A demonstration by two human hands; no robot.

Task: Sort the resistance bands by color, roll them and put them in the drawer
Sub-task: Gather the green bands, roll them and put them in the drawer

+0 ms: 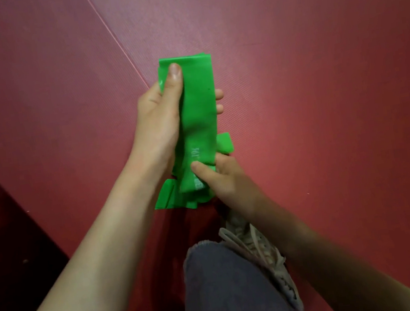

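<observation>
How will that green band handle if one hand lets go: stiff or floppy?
Probably floppy: the green band creases between the left hand and right hand. Its loose ends splay out, so it likely unfolds. Looks thin, probably light.

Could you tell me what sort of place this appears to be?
Probably a gym or exercise room: red mats cover the floor, and the person holds a green resistance band and wears a sneaker.

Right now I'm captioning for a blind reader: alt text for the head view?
Two hands hold a folded green band over a red mat: left hand wraps the far end, thumb on top; right hand pinches the near end. Below, a knee and a shoe.
</observation>
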